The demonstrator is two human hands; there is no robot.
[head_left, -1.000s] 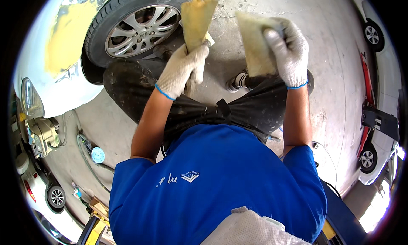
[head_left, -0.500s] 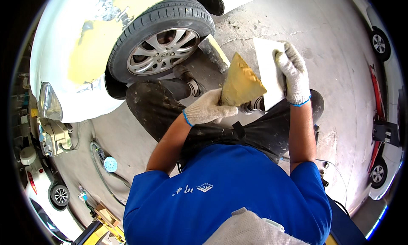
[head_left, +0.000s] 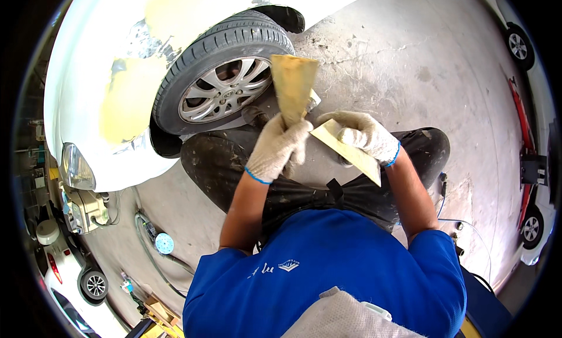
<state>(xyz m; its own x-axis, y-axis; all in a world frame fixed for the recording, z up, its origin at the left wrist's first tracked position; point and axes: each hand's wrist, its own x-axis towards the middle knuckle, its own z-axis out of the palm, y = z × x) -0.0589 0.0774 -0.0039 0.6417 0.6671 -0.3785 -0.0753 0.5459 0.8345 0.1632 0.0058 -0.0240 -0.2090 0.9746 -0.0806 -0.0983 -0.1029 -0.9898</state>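
Observation:
My left hand (head_left: 278,146) is closed in a white knit glove around the narrow end of a yellow-smeared putty spreader (head_left: 294,86), whose wide edge points up in front of the wheel. Close by, my gloved right hand (head_left: 362,134) grips a flat pale putty spreader (head_left: 354,156), tilted down to the right, with yellowish smears on its face. The two tools are near each other; I cannot tell whether they touch. Beyond them is a white car's fender (head_left: 82,115), patched with yellow filler (head_left: 126,98).
The car's front wheel (head_left: 228,92) stands just ahead. Behind the left spreader, a small object (head_left: 314,99) is mostly hidden. At left on the concrete floor lie a hose and a sander with a blue disc (head_left: 164,243). A red lift arm (head_left: 523,121) is at right.
The left spreader has swung upright and moved left and up. My right hand has come left and down toward my left hand, turning its spreader from steep to slanting.

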